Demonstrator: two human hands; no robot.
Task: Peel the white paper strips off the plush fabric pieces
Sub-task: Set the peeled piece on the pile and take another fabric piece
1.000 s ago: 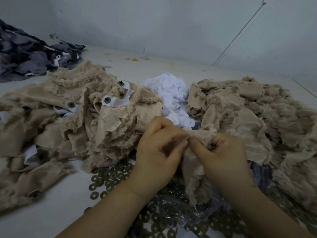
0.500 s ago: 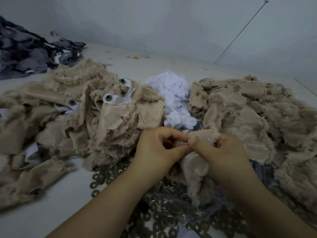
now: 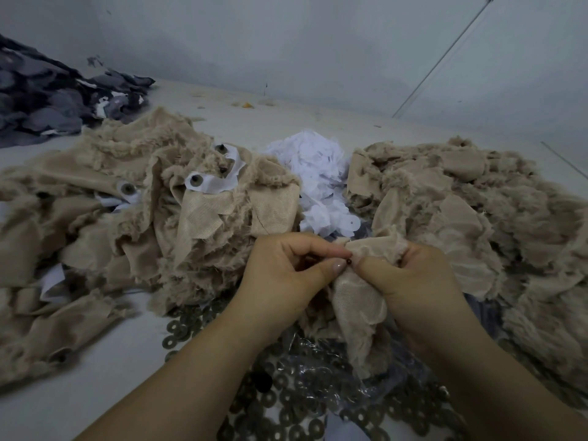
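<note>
My right hand point(image 3: 410, 284) grips a beige plush fabric piece point(image 3: 359, 300), which hangs down between both hands with its smooth backing facing me. My left hand point(image 3: 283, 268) pinches a small dark bead-like thing point(image 3: 349, 261) at the top edge of that piece, thumb and forefinger closed on it. No white strip shows on the held piece. On the beige plush pile at the left point(image 3: 127, 218), white paper strips point(image 3: 219, 183) with round dark eyes still lie on the fabric. Another beige plush pile point(image 3: 461, 211) lies at the right. A heap of loose white paper point(image 3: 315, 173) sits between the piles.
Several dark metal washers point(image 3: 296, 389) and a crinkled clear plastic bag point(image 3: 366, 377) lie on the white table under my forearms. A grey fabric heap point(image 3: 47, 103) is at the far left. A pale wall stands behind the table.
My hands have shifted slightly and the fabric's top edge is now turned up; a small dark bead shows between my left thumb and forefinger where it was hidden before.
</note>
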